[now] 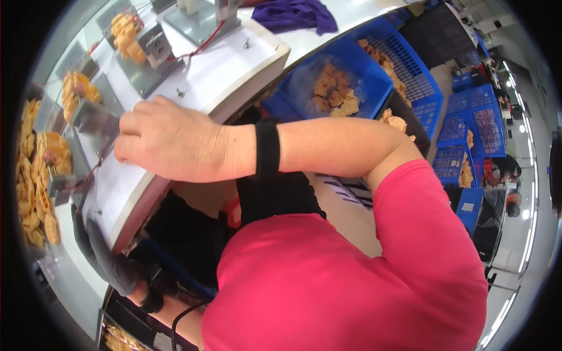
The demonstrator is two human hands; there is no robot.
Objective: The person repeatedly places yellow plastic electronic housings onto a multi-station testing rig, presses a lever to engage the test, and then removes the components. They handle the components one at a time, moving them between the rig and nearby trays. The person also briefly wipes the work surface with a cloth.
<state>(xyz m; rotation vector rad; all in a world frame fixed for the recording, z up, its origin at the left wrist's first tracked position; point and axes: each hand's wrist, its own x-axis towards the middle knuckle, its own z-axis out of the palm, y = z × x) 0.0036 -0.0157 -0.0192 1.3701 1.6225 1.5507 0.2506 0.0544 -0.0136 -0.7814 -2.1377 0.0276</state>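
My bare right hand (170, 140), with a black band at its wrist, rests over the white tabletop (202, 88) by its front edge. Its fingers curl in and their tips are hidden, so I cannot make out what they hold. Just beyond them stands a grey metal fixture (96, 121) with a yellow-orange moulded piece (81, 92) on it. My left hand (104, 257), in a dark grey glove, lies lower left beside the table edge, fingers stretched out. Near it is another fixture (60, 188) with a red wire and a yellow-orange piece (54, 153).
More yellow-orange pieces (29, 199) are heaped at the far left. Another fixture (146, 73) stands farther up the table, where small screws (180, 93) lie. A purple cloth (295, 14) is at the back. Right of the table, blue crates (374, 82) hold tan pieces (336, 88).
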